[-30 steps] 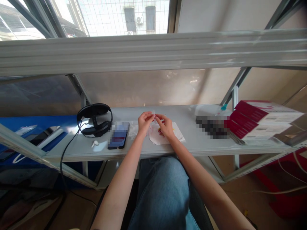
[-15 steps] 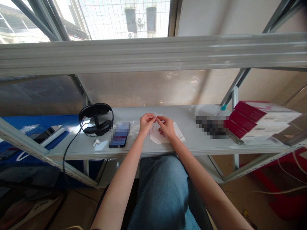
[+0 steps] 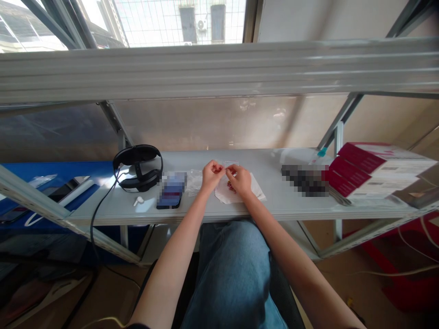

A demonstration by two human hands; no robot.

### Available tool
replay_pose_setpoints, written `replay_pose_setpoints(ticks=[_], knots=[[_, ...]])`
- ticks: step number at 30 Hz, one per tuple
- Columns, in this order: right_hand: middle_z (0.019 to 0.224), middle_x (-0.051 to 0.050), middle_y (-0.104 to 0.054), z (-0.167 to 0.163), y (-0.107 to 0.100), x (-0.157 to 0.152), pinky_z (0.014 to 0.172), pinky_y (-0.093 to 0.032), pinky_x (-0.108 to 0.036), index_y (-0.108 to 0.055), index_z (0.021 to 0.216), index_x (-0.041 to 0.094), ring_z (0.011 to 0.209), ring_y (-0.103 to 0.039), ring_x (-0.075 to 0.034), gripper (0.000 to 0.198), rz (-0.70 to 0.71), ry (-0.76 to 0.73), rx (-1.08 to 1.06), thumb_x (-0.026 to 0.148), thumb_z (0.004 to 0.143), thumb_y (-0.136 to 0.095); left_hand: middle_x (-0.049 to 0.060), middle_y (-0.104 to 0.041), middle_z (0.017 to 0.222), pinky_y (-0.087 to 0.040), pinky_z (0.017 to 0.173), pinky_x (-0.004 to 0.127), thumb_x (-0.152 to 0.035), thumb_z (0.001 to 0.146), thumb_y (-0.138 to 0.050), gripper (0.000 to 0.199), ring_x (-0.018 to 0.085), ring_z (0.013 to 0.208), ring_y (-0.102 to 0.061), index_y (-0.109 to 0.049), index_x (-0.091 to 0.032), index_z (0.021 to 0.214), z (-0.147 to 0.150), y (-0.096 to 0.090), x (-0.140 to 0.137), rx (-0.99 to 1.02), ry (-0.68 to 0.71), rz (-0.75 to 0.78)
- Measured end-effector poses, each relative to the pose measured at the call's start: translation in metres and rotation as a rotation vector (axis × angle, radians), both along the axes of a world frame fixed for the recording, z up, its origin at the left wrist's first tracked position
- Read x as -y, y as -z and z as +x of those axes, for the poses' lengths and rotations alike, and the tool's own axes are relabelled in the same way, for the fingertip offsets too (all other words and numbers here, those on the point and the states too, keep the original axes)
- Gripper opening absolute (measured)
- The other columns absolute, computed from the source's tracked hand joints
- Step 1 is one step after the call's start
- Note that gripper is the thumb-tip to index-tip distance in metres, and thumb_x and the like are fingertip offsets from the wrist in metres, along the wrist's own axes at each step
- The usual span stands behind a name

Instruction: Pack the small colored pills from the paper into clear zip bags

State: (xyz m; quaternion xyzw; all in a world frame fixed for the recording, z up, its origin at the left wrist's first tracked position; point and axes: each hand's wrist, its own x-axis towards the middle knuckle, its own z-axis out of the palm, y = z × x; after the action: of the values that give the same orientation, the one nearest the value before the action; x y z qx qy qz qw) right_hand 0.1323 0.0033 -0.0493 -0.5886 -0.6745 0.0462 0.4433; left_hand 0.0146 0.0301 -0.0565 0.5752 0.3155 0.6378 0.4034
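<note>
My left hand (image 3: 211, 175) and my right hand (image 3: 240, 179) meet fingertip to fingertip above the shelf. Both are closed in a pinch, and whatever lies between the fingers is too small to make out. Under my right hand a white paper sheet (image 3: 257, 193) lies flat, bearing a little heap of small reddish-brown and gold pieces (image 3: 231, 186), partly covered by the hand. Just behind the fingertips is a clear plastic bag (image 3: 231, 163). Another crumpled clear bag (image 3: 194, 182) rests left of my left hand.
Black headphones (image 3: 139, 169) with a cable, a white earbud (image 3: 138, 201) and a phone (image 3: 171, 189) are on the left of the grey shelf (image 3: 206, 211). At right are a blurred dark object (image 3: 304, 181) and stacked red-and-white boxes (image 3: 370, 171). A metal beam (image 3: 219, 72) crosses above.
My left hand has turned slightly, its fingers curling more. The fingertips of both hands stay close together. The whole view has shifted a little.
</note>
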Motion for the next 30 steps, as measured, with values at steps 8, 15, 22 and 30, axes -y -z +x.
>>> replay_pose_setpoints(ticks=[8, 15, 22, 30], knots=[[0.073, -0.002, -0.064, 0.002, 0.000, 0.001, 0.061, -0.036, -0.026, -0.062, 0.080, 0.021, 0.067, -0.056, -0.016, 0.021, 0.050, 0.110, -0.045, 0.032, 0.079, -0.044, -0.006, -0.047, 0.055, -0.035, 0.054, 0.018, -0.011, 0.058, -0.056, 0.025, 0.006, 0.055, -0.046, -0.032, -0.018, 0.057, 0.000, -0.004, 0.005, -0.048, -0.048, -0.009], [0.085, -0.003, -0.064, 0.003, -0.001, 0.003, 0.067, -0.040, -0.029, -0.057, 0.092, 0.020, 0.076, -0.055, -0.018, 0.019, 0.178, 0.029, -0.064, 0.023, 0.079, -0.043, -0.005, -0.049, 0.056, -0.034, 0.053, 0.018, -0.014, 0.059, -0.058, 0.024, 0.006, 0.054, -0.046, -0.035, -0.018, 0.057, -0.001, -0.005, 0.006, -0.028, -0.053, -0.015], [0.101, -0.004, -0.062, 0.002, -0.002, 0.005, 0.084, -0.039, -0.033, -0.065, 0.092, 0.021, 0.097, -0.049, -0.021, 0.023, 0.196, -0.167, 0.098, 0.029, 0.083, -0.045, -0.004, -0.052, 0.061, -0.037, 0.056, 0.019, -0.014, 0.061, -0.059, 0.019, 0.007, 0.057, -0.048, -0.040, -0.017, 0.059, -0.003, -0.007, 0.006, 0.036, -0.047, 0.000], [0.089, -0.007, -0.065, 0.004, 0.006, -0.006, 0.078, -0.040, -0.032, -0.066, 0.087, 0.020, 0.088, -0.055, -0.021, 0.035, 0.089, -0.183, -0.003, 0.042, 0.087, -0.039, 0.000, -0.058, 0.071, -0.042, 0.064, 0.022, -0.020, 0.063, -0.064, 0.013, 0.010, 0.066, -0.054, -0.052, -0.017, 0.066, -0.004, -0.003, 0.000, -0.028, -0.073, -0.050]])
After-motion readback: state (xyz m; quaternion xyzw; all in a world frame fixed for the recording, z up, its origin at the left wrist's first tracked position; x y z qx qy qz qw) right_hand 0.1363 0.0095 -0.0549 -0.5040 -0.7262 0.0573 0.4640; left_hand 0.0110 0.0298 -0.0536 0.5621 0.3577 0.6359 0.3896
